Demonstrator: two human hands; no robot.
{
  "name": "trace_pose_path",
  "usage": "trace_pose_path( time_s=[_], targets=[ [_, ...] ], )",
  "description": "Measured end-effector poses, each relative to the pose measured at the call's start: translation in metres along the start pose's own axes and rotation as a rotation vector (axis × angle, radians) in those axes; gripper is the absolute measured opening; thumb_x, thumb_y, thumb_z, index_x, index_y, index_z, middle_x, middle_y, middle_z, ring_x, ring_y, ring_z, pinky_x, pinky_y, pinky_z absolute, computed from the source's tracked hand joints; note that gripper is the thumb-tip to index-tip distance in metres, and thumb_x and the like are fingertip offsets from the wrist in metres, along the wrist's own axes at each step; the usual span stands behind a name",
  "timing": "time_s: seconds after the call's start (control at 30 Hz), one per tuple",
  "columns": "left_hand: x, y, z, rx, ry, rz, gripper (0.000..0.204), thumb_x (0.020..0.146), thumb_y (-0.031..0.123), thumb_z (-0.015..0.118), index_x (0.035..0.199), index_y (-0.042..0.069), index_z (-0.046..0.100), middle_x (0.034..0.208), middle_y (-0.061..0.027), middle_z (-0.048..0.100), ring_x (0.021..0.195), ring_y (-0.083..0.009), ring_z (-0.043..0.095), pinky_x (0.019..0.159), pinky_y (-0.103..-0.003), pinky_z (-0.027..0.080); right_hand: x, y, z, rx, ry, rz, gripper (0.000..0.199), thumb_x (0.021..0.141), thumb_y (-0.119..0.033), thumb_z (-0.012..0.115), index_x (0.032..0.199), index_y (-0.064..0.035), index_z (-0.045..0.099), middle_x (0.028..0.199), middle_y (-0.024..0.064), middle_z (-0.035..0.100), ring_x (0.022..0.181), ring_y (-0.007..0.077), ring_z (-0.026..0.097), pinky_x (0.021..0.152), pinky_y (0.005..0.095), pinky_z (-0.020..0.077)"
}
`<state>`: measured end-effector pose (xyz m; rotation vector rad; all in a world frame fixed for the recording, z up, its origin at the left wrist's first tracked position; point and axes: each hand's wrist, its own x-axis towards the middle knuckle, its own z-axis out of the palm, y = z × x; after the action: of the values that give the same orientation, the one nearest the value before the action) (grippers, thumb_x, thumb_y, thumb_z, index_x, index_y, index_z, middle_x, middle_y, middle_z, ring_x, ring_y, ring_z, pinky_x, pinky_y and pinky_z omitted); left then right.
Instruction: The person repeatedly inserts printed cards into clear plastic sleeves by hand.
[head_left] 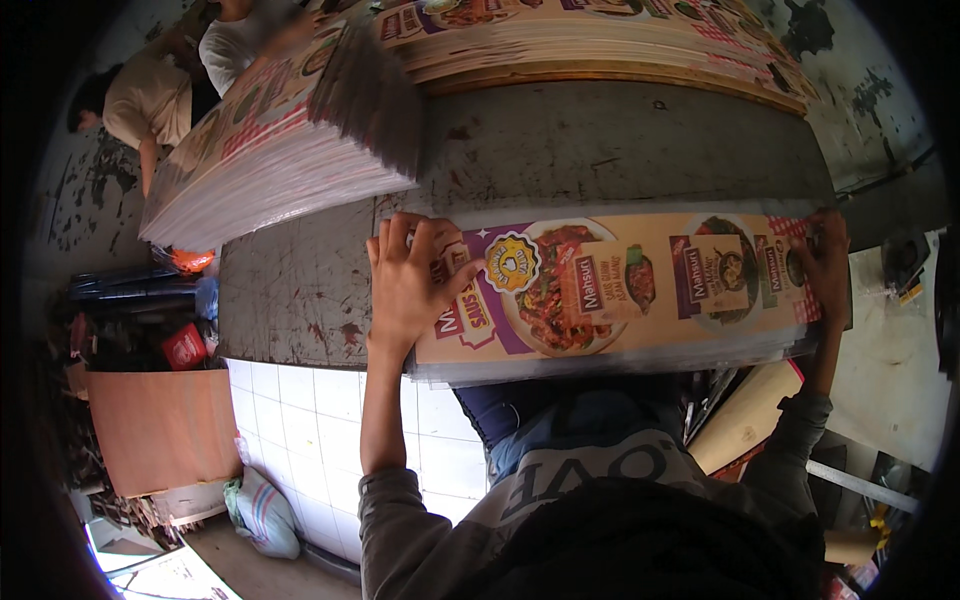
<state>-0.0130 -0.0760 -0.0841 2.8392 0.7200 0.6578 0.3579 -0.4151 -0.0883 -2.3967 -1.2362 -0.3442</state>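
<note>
1. Right of centre in the frame: a low stack of printed sheets, lying flat along the near edge of the grey surface.
2. At the left end of that stack, left hand: fingers bent over the far corner, thumb apart on the top print. Cannot tell whether gripping or only pressing.
3. At the right end, right hand: fingers against the end, partly in shadow. Cannot tell how tightly closed.
4. Possible slip: layers sliding toward the bottom of the frame, because of an uneven, slick-looking near side right at the edge.
5. Possible damage: creased corners, if pushed harder from one end.
6. Upper left of the frame: tall stack, ragged at the right end, perhaps liable to shed sheets if bumped.
</note>
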Motion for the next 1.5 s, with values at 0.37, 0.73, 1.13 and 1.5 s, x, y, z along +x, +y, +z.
trace_pose_path(
  time_s=[0.37,0.73,1.13,1.5],
  targets=[
    [-0.002,-0.003,0.003,-0.01,0.053,0.021,0.044,0.066,0.037,0.074,0.093,0.007,0.057,0.094,-0.0094,0.05,0.09,-0.0276,0.048,0.076,-0.042,0.036,0.005,-0.005,0.002,-0.034,0.024,-0.029,0.036,0.067,-0.022,0.069,0.089,-0.0033,0.048,0.085,0.0115,0.046,0.083,0.0309,0.046,0.075,0.0386,0.0352],
    [0.003,-0.003,-0.003,-0.087,-0.023,-0.018,0.036,0.065,0.02,0.075,0.09,0.002,0.056,0.092,-0.0098,0.054,0.087,-0.027,0.05,0.079,-0.039,0.035,0.008,-0.01,-0.005,0.003,-0.051,-0.014,0.037,0.069,-0.023,0.068,0.094,-0.0036,0.049,0.089,0.0126,0.047,0.084,0.0315,0.047,0.075,0.0388,0.0363],
    [0.007,-0.021,0.002,-0.341,-0.04,-0.078,0.027,0.069,0.02,0.074,0.083,0.004,0.057,0.083,-0.0073,0.056,0.08,-0.0255,0.054,0.077,-0.038,0.037,0.007,0.002,-0.005,0.237,-0.191,0.069,0.028,0.072,-0.005,0.06,0.097,-0.0063,0.048,0.09,0.0101,0.05,0.075,0.0209,0.05,0.067,0.0305,0.0413],
    [0.01,-0.031,0.002,-0.388,-0.006,0.01,0.022,0.069,0.014,0.074,0.081,0.003,0.059,0.08,-0.0075,0.057,0.073,-0.022,0.059,0.067,-0.034,0.045,0.008,0.012,0.007,0.306,-0.091,-0.029,0.011,0.085,-0.008,0.054,0.088,-0.006,0.043,0.073,-0.0003,0.042,0.061,0.0045,0.041,0.053,0.0223,0.0362]
  ],
)
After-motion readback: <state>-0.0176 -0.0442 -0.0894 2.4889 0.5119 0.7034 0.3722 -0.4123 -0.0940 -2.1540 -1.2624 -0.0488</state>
